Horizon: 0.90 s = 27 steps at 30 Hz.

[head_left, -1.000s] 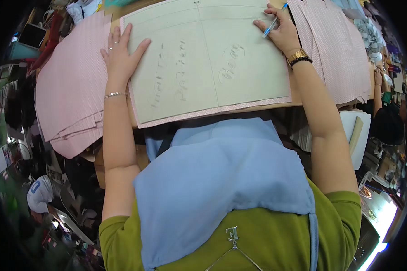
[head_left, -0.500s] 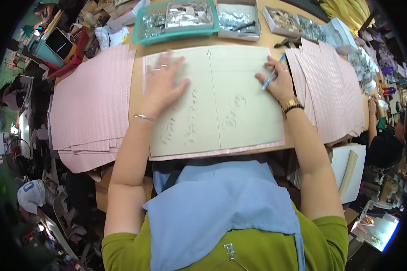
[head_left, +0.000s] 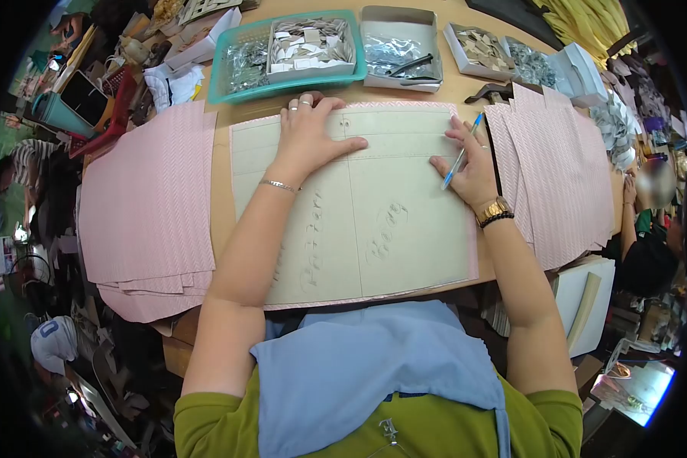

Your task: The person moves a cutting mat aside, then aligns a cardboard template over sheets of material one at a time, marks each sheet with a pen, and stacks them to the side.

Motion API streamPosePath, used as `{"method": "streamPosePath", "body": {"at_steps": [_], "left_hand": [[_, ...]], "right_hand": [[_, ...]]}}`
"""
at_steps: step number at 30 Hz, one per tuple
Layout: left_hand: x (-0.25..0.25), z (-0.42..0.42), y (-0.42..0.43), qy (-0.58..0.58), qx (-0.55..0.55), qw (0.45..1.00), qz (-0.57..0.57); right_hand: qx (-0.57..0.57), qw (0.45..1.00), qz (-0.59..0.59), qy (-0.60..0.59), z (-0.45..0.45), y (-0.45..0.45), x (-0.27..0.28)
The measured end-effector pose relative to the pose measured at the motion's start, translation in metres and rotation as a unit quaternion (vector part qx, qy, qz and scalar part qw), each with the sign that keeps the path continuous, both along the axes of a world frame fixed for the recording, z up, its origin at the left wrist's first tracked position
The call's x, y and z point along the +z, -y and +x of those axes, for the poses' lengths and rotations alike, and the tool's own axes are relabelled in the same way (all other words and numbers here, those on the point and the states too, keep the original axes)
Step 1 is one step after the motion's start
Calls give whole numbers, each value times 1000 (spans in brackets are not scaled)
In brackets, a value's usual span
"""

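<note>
A pale green pattern sheet (head_left: 404,183) with handwriting and ruled lines lies over a pink patterned sheet (head_left: 472,252), whose edges show at the top and right. My left hand (head_left: 311,137) rests on the upper part of the pattern, thumb stretched to the right and fingers over the far edge. At the right edge lies my right hand (head_left: 469,166), with a blue and white pen (head_left: 456,164) held between its fingers. Stacks of pink patterned sheets flank the pattern, one on the left (head_left: 149,206) and one on the right (head_left: 561,168).
Along the back stand a teal basket (head_left: 218,76) with small pieces, a white box (head_left: 401,82) with clear plastic and a dark tool, and another box of small pieces (head_left: 477,49). Other people sit at the far left (head_left: 53,340) and far right (head_left: 649,259).
My left hand has moved from the pattern's left edge rightward to its far edge. The view has shifted, bringing the basket and boxes into sight. My right hand stays at the right edge with the pen.
</note>
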<state>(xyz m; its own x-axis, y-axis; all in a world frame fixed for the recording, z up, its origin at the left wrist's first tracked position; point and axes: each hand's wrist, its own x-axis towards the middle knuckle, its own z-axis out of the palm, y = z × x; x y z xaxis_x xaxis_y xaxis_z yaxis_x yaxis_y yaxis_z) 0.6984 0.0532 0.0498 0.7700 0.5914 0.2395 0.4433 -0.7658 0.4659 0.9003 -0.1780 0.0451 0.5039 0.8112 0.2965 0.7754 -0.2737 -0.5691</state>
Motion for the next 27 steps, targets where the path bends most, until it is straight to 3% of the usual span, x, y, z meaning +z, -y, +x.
{"method": "streamPosePath", "body": {"at_steps": [1, 10, 13, 20, 27], "left_hand": [[1, 0, 0, 1, 2, 1000, 3], [9, 7, -1, -52, 26, 995, -79], [3, 5, 0, -25, 22, 998, -54], [8, -1, 12, -87, -40, 993, 73], [20, -94, 50, -198, 99, 975, 14]], "right_hand": [[4, 999, -17, 40, -1, -1, 3], [-13, 1000, -11, -5, -1, -3, 2], [-14, 1000, -13, -15, -2, -4, 4], [-13, 998, -17, -54, -3, 1, 10], [0, 998, 14, 57, 0, 6, 1]]}}
